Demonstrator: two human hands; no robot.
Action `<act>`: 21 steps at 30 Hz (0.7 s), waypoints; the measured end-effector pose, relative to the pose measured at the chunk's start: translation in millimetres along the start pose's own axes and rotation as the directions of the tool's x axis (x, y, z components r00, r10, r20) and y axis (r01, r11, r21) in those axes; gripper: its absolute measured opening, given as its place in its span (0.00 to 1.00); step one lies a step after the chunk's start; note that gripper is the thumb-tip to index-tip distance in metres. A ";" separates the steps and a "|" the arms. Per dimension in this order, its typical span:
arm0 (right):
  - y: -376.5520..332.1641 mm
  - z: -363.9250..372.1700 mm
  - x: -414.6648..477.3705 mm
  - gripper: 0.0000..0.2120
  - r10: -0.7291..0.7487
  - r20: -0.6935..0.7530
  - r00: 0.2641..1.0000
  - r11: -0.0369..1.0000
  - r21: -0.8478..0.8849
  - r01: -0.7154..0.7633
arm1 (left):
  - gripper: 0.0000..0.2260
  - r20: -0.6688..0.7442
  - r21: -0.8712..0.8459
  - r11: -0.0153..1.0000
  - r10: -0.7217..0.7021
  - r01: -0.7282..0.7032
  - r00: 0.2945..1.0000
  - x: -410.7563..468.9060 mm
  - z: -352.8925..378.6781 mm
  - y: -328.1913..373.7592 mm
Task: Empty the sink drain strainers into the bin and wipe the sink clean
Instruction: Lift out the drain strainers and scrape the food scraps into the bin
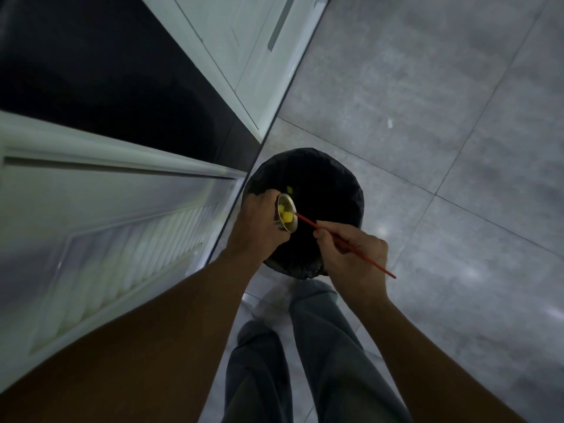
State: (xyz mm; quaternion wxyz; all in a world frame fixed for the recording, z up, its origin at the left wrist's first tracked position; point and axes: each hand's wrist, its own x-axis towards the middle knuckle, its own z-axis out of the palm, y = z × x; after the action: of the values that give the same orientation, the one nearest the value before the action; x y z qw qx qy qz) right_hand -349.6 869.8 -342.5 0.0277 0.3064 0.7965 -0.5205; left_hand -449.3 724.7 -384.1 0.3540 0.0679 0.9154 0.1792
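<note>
At the far left a white louvred cabinet door (91,239) stands open. Beyond it lies a dark recess (106,87), and past that another white door (244,41) with a long bar handle.

The left hand (259,227) reaches over the near-left rim of the bin (335,193). Its fingers are curled round a round metal sink strainer (285,197), which it holds tipped on its side with the mouth turned right, over the bin's opening. Yellow food scraps (287,218) sit inside the strainer. One small yellow piece (289,189) shows just above it against the black liner; whether it is falling or lying there cannot be told.

A thin red stick (306,220) slants from the scraps, where its tip touches, down and right across the bin. The right hand (351,257) pinches it near the middle between thumb and fingers, and the free end juts out past the wrist.

The bin is round, lined with a black bag, and stands on grey floor tiles (457,148) close to the cabinet's foot. Below it, grey trouser legs (320,346) show between the two forearms.
</note>
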 end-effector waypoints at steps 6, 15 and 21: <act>6.5 -12.8 -5.2 0.07 0.005 0.032 0.999 0.994 0.109 -0.008 | 0.34 -0.029 0.023 1.000 -0.003 0.004 1.000 1.9 1.0 3.9; 8.9 -7.2 -5.8 0.11 0.075 0.074 0.994 0.986 0.142 -0.085 | 0.32 -0.034 0.052 0.999 0.005 -0.003 0.999 0.7 4.4 1.9; 14.6 -19.1 -5.1 0.08 0.059 -0.005 0.998 0.994 0.090 -0.059 | 0.30 -0.041 0.046 0.999 0.003 -0.001 0.999 -2.3 4.2 2.6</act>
State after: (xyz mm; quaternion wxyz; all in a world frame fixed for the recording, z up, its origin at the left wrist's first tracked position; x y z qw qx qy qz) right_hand -332.7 887.5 -343.8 0.0260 0.3327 0.7629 -0.5537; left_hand -444.8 727.6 -384.6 0.3332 0.0733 0.9263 0.1598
